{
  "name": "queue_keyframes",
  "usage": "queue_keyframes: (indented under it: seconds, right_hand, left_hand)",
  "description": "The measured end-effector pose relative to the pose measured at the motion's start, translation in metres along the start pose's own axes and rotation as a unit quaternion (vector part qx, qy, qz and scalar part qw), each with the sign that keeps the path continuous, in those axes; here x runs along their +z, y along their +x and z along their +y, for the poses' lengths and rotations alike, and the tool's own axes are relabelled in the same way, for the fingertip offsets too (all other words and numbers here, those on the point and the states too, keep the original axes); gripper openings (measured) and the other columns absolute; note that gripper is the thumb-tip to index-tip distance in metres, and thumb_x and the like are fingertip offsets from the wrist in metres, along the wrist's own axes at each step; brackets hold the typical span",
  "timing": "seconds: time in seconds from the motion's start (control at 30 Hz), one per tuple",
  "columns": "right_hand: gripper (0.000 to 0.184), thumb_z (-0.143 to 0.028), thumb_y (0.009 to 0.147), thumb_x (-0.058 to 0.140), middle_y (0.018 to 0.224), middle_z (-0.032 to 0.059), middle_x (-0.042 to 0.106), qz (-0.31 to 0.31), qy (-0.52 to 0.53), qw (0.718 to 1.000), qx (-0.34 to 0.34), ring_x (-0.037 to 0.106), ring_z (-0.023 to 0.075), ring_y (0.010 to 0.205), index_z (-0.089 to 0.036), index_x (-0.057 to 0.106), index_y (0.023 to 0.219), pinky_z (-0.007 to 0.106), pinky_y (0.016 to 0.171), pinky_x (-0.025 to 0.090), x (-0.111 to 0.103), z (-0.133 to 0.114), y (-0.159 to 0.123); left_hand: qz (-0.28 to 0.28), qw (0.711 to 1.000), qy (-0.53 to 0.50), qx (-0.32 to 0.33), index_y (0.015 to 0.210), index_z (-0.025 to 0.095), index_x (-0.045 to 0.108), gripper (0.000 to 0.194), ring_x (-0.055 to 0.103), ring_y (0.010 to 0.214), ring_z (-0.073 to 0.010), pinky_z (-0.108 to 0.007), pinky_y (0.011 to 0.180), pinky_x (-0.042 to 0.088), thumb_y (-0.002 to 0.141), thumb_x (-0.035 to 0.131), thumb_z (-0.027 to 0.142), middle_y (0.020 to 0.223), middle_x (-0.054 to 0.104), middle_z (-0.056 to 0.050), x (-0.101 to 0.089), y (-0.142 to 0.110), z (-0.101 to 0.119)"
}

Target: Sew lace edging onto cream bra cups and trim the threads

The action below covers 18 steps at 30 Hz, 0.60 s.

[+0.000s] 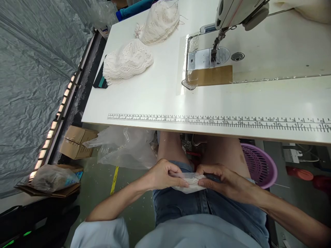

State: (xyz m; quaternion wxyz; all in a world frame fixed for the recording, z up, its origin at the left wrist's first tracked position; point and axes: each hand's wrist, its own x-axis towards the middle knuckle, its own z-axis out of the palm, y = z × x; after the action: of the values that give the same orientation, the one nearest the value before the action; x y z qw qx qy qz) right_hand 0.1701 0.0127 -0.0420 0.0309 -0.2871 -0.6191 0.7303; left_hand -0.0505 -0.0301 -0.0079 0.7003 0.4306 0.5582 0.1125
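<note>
Above my lap, a small piece of white lace fabric (191, 183) is stretched between my two hands. My left hand (167, 175) pinches its left end between thumb and fingers. On the other end, my right hand (219, 181) is closed in a similar pinch. Something dark, partly hidden, shows by the right fingers; I cannot make out what it is. On the white table lie two bunches of cream lace, a scalloped lace pile (128, 62) and a lace pile with loose threads (161, 22) behind it.
A sewing machine (219, 41) stands on the table (144, 100), whose front edge carries a printed ruler (212, 121). Below are a purple basket (261, 165) at right, a clear plastic bag (124, 146) and a cardboard box (76, 141) at left.
</note>
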Motion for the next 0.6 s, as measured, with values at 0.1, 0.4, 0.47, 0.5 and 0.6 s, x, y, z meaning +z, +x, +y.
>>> queue_keyframes:
  seconds: [0.1, 0.4, 0.47, 0.5, 0.6]
  right_hand:
    - [0.028, -0.046, 0.084, 0.055, 0.073, -0.0008, 0.056, -0.013, -0.005, 1.000, 0.005, 0.048, 0.0141, 0.068, -0.019, 0.061, 0.085, 0.023, 0.058, 0.034, 0.0001, -0.0007, 0.0003]
    - [0.037, -0.051, 0.085, 0.048, 0.068, 0.0003, 0.052, 0.010, 0.000, 1.000, 0.006, 0.048, 0.0144, 0.065, -0.016, 0.061, 0.078, 0.024, 0.057, 0.034, 0.0053, -0.0074, 0.0030]
    - [0.036, -0.049, 0.086, 0.048, 0.069, 0.0003, 0.053, 0.009, -0.007, 1.000, 0.001, 0.047, 0.0146, 0.065, -0.016, 0.061, 0.079, 0.024, 0.057, 0.034, 0.0055, -0.0082, 0.0025]
    - [0.035, -0.048, 0.086, 0.048, 0.069, 0.0003, 0.052, 0.009, -0.010, 1.000, -0.001, 0.047, 0.0145, 0.065, -0.016, 0.062, 0.079, 0.024, 0.057, 0.034, 0.0054, -0.0081, 0.0021]
    - [0.034, -0.046, 0.086, 0.049, 0.069, -0.0002, 0.053, 0.010, -0.014, 1.000, -0.001, 0.046, 0.0137, 0.065, -0.016, 0.062, 0.080, 0.024, 0.057, 0.033, 0.0048, -0.0061, 0.0007]
  left_hand:
    - [0.012, 1.000, 0.018, 0.004, 0.065, 0.010, 0.069, 0.029, 0.031, 0.048, -0.0040, -0.017, 0.043, 0.021, 0.062, 0.076, 0.038, 0.050, 0.049, 0.005, 0.0016, -0.0008, -0.0001]
    - [-0.009, 1.000, 0.012, 0.000, 0.074, 0.012, 0.070, 0.030, 0.040, 0.055, -0.0066, -0.018, 0.049, 0.028, 0.063, 0.075, 0.039, 0.059, 0.054, 0.003, 0.0024, -0.0033, 0.0044]
    - [-0.018, 1.000, 0.023, 0.003, 0.082, 0.013, 0.071, 0.033, 0.041, 0.057, -0.0069, -0.018, 0.051, 0.028, 0.062, 0.076, 0.038, 0.062, 0.054, 0.004, 0.0025, -0.0020, 0.0050]
    - [-0.016, 1.000, 0.027, 0.004, 0.084, 0.013, 0.071, 0.033, 0.040, 0.057, -0.0067, -0.018, 0.050, 0.027, 0.062, 0.076, 0.038, 0.061, 0.053, 0.004, 0.0029, -0.0009, 0.0047]
    - [-0.004, 1.000, 0.027, 0.000, 0.076, 0.010, 0.071, 0.033, 0.035, 0.053, -0.0059, -0.018, 0.048, 0.024, 0.065, 0.073, 0.041, 0.055, 0.048, 0.005, 0.0044, 0.0024, 0.0019]
